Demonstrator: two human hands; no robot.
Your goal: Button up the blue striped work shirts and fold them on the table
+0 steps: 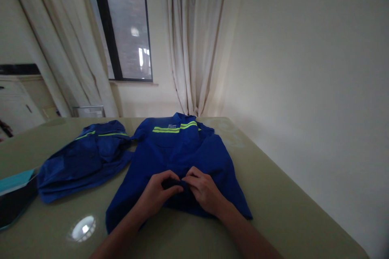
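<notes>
A blue work jacket (170, 149) with yellow-green stripes and small pale lettering across its chest lies spread on the table, collar pointing away from me. Both hands meet at the lower front of it. My left hand (158, 190) pinches the jacket's fabric between thumb and fingers. Just beside it, my right hand (202, 188) is closed on the front edge of the same jacket. The fingertips nearly touch, and a dark fold of cloth sits between them. Whether a button or zip is there I cannot make out.
Left of the jacket lies a second blue garment (82, 162) with similar stripes, bunched up. At the left edge are a turquoise-and-white item (15, 182) and a dark flat object (15, 206). The glossy table (273, 194) runs along a wall at right; curtains (194, 40) and a window stand behind.
</notes>
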